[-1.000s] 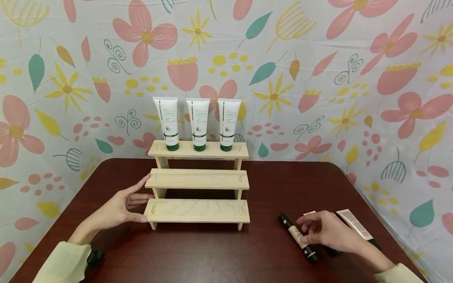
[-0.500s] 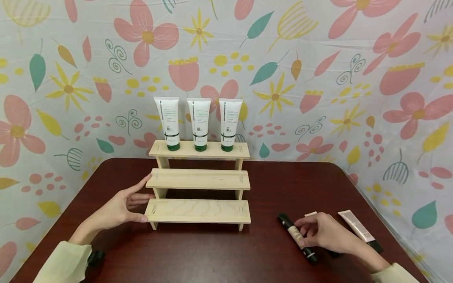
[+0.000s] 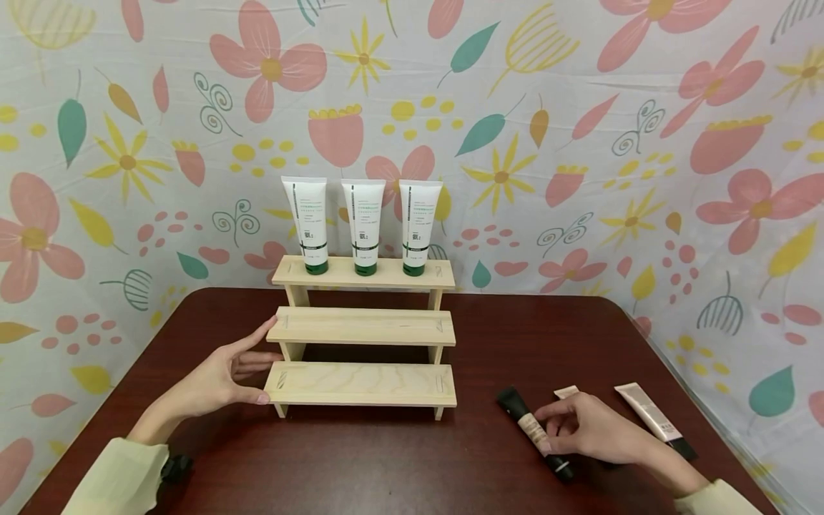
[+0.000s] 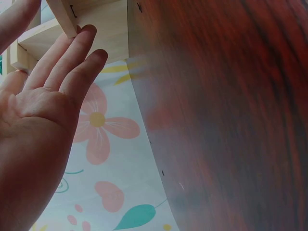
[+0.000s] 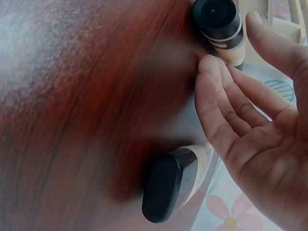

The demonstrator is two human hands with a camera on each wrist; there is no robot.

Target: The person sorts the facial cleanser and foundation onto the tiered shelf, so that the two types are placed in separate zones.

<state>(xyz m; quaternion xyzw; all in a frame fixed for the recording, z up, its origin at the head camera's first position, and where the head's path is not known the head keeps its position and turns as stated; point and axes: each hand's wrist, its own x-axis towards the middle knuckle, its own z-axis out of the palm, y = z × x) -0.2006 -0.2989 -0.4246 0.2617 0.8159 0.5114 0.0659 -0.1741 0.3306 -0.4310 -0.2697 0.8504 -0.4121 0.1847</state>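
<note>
My right hand point(image 3: 589, 433) pinches a slim black-and-beige cosmetic tube point(image 3: 533, 429) low over the table at the right. In the right wrist view the round black cap point(image 5: 216, 19) of that tube shows beyond the fingertips, with my thumb on its far side. My left hand point(image 3: 219, 375) rests against the left side of a three-step wooden display shelf point(image 3: 363, 383). Its thumb touches the lowest step's end and a fingertip reaches the middle step; the left wrist view shows these fingers point(image 4: 72, 62) extended. Three white tubes with green caps, one the middle tube point(image 3: 365, 222), stand on the top step.
A pinkish tube with a black cap point(image 3: 646, 411) lies at the right of the dark red table point(image 3: 412, 465). Another beige tube point(image 3: 566, 391) is mostly hidden behind my right hand. A floral cloth point(image 3: 502, 86) hangs along the back and sides.
The tube in my right hand has turned so its printed label faces up more, and its far end has shifted slightly left. My left hand and the shelf stay put.
</note>
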